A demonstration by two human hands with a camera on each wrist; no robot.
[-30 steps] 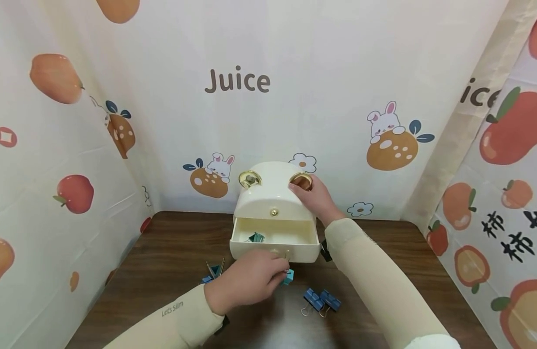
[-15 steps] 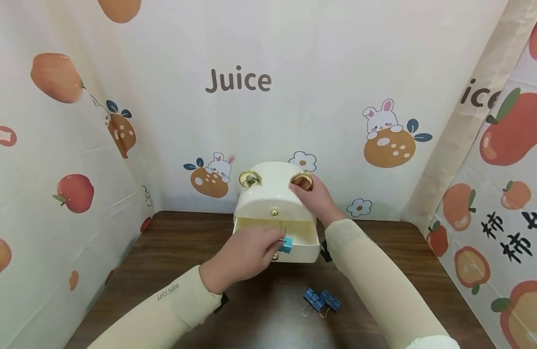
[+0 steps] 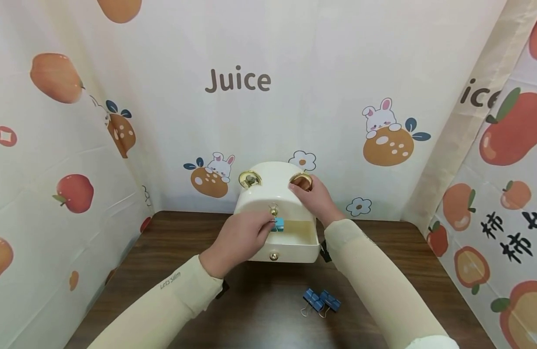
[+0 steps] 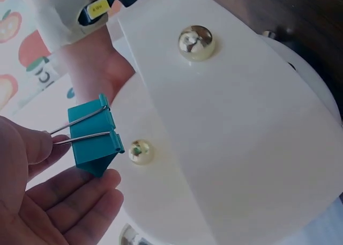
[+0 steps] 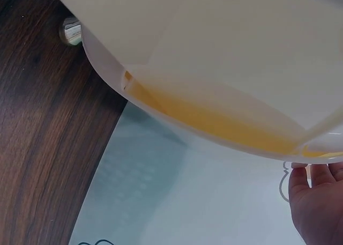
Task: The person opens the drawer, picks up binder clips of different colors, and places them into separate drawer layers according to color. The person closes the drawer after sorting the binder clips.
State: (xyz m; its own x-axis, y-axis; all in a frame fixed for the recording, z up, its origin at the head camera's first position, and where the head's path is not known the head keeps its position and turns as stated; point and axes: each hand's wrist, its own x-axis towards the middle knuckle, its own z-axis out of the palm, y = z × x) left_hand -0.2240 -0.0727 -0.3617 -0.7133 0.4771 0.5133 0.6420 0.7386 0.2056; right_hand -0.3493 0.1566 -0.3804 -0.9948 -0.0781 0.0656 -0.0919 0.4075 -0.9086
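A white box (image 3: 274, 186) with gold knobs stands against the back cloth, its lower drawer (image 3: 294, 252) pulled out. Above the drawer, my left hand (image 3: 237, 240) pinches a teal binder clip (image 3: 279, 224). In the left wrist view the thumb and index finger hold the wire handles of the clip (image 4: 91, 135), the other fingers extended below. My right hand (image 3: 316, 198) grips the gold ring (image 3: 301, 181) at the box's upper right; in the right wrist view that hand (image 5: 321, 202) is at the box's edge. The left part of the drawer is hidden behind my left hand.
Two blue binder clips (image 3: 321, 300) lie on the dark wooden table (image 3: 382, 271), in front of the box and to its right. A second gold ring (image 3: 250, 179) is at the box's upper left. Printed cloth (image 3: 316, 87) surrounds the table's back and sides.
My left hand has lifted the teal clip from in front of the drawer, up and over its front edge, then slightly left. My right hand has stayed at the ring.
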